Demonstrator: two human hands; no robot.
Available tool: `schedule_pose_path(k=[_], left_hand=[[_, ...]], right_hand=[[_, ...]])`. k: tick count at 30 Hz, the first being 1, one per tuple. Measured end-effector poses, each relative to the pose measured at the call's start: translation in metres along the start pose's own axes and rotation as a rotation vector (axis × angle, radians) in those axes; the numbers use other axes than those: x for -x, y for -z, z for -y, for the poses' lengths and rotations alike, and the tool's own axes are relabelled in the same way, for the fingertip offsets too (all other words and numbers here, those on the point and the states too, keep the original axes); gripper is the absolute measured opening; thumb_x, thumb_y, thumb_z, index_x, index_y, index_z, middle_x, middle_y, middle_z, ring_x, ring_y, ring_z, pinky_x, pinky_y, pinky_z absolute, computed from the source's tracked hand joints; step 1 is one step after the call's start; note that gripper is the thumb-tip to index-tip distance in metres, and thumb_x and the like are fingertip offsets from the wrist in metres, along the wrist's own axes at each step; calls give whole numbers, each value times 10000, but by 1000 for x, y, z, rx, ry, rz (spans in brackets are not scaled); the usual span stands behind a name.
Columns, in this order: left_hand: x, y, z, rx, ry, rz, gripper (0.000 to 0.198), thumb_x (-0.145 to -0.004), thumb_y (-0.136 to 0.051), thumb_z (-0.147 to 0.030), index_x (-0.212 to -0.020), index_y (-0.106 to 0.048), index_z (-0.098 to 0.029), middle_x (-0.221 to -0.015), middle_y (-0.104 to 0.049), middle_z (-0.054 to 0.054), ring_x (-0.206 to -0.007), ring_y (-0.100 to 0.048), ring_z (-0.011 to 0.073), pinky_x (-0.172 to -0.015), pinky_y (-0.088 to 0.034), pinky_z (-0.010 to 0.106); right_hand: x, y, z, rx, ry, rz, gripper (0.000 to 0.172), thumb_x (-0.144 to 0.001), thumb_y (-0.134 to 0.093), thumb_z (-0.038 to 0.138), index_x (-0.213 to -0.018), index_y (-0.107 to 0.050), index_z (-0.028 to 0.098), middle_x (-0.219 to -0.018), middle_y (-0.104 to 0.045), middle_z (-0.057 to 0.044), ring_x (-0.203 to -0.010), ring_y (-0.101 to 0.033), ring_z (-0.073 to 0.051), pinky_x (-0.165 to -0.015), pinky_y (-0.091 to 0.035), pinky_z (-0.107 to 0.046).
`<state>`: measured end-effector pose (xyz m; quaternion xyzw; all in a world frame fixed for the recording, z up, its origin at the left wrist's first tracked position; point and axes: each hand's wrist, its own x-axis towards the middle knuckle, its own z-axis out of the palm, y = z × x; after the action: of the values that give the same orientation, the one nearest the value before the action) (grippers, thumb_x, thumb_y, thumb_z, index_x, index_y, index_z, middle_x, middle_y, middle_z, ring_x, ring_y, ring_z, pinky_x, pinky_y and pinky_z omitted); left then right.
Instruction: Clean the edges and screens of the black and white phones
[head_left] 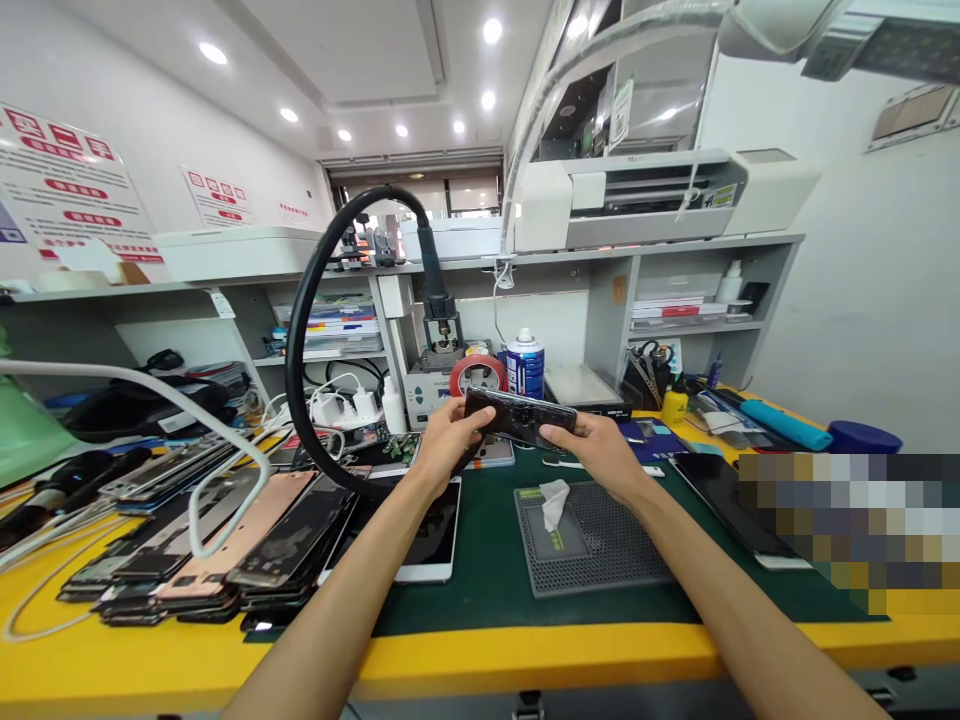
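Smartphone (517, 414), centre of frame: we judge it light, stiff, slick, fragile; our left hand (450, 436) and right hand (597, 448) pinch opposite ends; edges safest.

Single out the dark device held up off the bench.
The black phone, its ends gripped by the left hand and right hand; the white-edged tablet and stacked phone parts lie below.

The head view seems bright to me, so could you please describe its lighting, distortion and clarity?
In the head view, ceiling downlights glare white; in the head view, wide-angle distortion bows the yellow workbench edge; in the head view, the smartphone looks dark, its fine detail hard to make out, and a pixelated block hides part of the right side.
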<state>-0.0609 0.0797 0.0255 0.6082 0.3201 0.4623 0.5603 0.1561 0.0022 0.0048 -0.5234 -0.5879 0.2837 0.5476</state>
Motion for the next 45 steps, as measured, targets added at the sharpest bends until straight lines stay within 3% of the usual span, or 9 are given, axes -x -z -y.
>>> schedule_pose_path(k=[6,13,21,34,40,45], left_hand=[[-1,3,-1,-22,-23,54,350,-727,-795,-413,-943,-673,-166,-1020,-700,99,-920,-661,255,-771,-530,351],[2,1,-5,42,21,113,312,-718,-811,-410,-825,-653,-163,-981,-696,99,-922,-662,255,-762,-570,372],[2,0,-4,117,39,132,301,-732,-802,-415,-790,-649,-162,-983,-657,87,-906,-639,225,-790,-593,399],[1,-3,3,159,49,115,328,-692,-822,-421,-770,-654,-151,-777,-644,55,-819,-644,212,-786,-588,396],[2,-6,6,189,41,143,306,-711,-815,-398,-809,-683,-140,-899,-679,83,-863,-660,217,-829,-572,405],[6,-16,13,225,25,120,284,-739,-793,-399,-800,-673,-149,-900,-674,72,-897,-662,220,-838,-567,392]], right_hand=[[1,1,0,-147,-73,40,462,-769,-732,508,-1026,-727,124,-997,-716,-89,-917,-623,-239,-814,-480,-361],[3,4,5,-358,-125,66,420,-768,-757,462,-1034,-721,140,-1064,-718,-98,-1037,-633,-260,-879,-493,-361],[0,7,2,-444,-191,2,356,-784,-742,460,-970,-724,157,-1016,-713,-91,-957,-648,-244,-821,-556,-378],[-6,6,-5,-449,-181,-156,355,-902,-569,488,-999,-698,173,-1032,-700,-99,-943,-634,-247,-718,-601,-363],[-6,5,-5,-406,-146,-195,386,-881,-570,542,-1028,-683,202,-1058,-691,-80,-938,-639,-246,-708,-600,-354],[-5,2,-7,-74,-32,-303,479,-821,-620,595,-1037,-676,170,-957,-702,-86,-880,-641,-270,-711,-561,-374]])
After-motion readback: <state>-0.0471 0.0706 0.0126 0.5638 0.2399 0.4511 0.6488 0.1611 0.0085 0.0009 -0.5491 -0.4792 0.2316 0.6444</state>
